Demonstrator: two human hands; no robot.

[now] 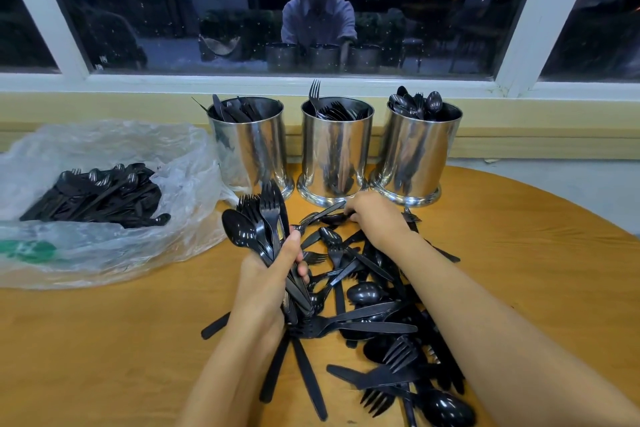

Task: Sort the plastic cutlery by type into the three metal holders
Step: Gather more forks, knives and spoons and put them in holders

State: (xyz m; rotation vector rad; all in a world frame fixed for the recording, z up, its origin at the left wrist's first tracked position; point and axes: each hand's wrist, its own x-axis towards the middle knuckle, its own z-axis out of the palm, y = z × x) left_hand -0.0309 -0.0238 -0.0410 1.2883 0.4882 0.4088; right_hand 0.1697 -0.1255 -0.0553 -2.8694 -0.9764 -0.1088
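Three shiny metal holders stand in a row at the back of the wooden table: the left holder (250,146) has knives, the middle holder (335,149) has forks, the right holder (417,149) has spoons. A loose pile of black plastic cutlery (374,315) lies in front of them. My left hand (266,284) is shut on a bunch of forks and a spoon (258,224), held upright. My right hand (372,213) reaches into the far end of the pile, its fingers closed on a black piece (332,217) lying there.
A crumpled clear plastic bag (104,253) at the left holds more black cutlery (100,198). The round table's edge (554,198) curves away at the right. A window sill and dark window with a reflection run behind the holders.
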